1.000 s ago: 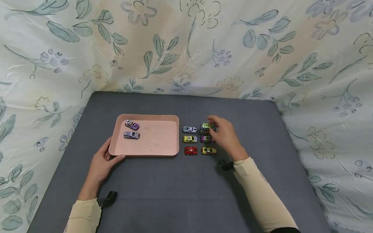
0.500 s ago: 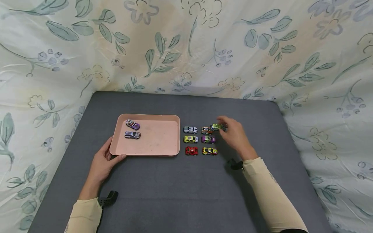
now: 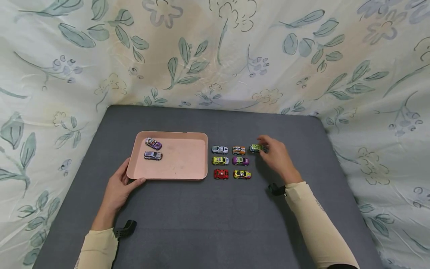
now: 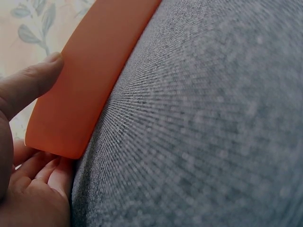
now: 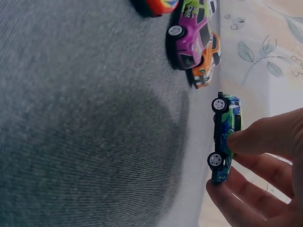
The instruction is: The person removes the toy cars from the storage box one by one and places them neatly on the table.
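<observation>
My right hand (image 3: 277, 157) pinches a green and blue toy car (image 5: 229, 137) between thumb and fingers. In the right wrist view its wheels show, and whether they touch the cloth I cannot tell. Left of it lie an orange toy car (image 3: 239, 150) and a purple one (image 3: 240, 161). My left hand (image 3: 115, 188) holds the near left corner of a pink tray (image 3: 181, 175). The thumb lies on the tray's front wall (image 4: 90, 90) and the fingers curl at its left end. Inside the tray are a purple and white car (image 3: 153, 143) and a silver one (image 3: 153, 155).
Beside the tray's right edge stand a silver car (image 3: 220, 150), a yellow car (image 3: 220, 160) and a red car (image 3: 221, 174). A yellow and red car (image 3: 242, 174) is to the right of the red one. Grey cloth (image 3: 201, 231) covers the table; floral fabric (image 3: 235, 56) hangs behind.
My right hand has moved right with the green toy car, away from the orange car, which it had partly covered. The left hand and tray stay in place.
</observation>
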A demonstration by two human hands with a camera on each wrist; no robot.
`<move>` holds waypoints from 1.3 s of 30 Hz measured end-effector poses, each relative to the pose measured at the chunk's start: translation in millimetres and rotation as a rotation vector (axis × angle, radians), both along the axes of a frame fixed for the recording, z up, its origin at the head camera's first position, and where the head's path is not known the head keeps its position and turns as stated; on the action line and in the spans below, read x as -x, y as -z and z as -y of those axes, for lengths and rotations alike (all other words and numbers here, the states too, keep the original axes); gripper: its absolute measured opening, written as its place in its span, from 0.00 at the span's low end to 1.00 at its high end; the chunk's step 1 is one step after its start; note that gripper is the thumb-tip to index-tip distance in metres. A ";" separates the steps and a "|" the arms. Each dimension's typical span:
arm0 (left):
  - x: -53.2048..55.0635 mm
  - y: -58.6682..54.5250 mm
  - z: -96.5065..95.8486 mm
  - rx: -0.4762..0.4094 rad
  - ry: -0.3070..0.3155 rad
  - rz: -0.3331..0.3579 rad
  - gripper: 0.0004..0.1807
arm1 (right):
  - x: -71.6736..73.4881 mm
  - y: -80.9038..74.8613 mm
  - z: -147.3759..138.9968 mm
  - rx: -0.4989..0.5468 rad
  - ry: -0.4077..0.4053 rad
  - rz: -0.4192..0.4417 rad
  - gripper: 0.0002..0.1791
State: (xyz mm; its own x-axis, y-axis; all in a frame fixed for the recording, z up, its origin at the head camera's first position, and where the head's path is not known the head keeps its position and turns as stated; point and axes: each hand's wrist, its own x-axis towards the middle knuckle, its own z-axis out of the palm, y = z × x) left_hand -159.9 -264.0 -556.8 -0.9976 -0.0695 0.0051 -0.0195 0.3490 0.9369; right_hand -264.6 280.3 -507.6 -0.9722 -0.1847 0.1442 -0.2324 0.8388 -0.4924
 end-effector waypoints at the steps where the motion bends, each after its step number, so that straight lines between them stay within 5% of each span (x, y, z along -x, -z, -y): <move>1: 0.1 0.5 0.1 0.001 -0.001 -0.003 0.57 | 0.3 0.9 -0.4 0.001 0.000 0.005 0.28; 29: 2.2 0.3 2.0 0.010 0.008 -0.040 0.55 | 13.7 15.6 -6.7 -0.059 -0.051 0.055 0.28; 39: 2.3 2.9 0.6 -0.017 0.025 -0.045 0.55 | 1.7 11.1 0.5 0.054 -0.008 -0.012 0.25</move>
State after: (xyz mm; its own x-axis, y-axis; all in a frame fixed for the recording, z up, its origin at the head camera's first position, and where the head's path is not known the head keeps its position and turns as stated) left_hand -162.2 -264.6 -559.8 -0.9978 -0.0453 0.0489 0.0311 0.3328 0.9425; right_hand -266.3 279.8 -518.7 -0.9688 -0.1836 0.1662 -0.2450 0.8090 -0.5343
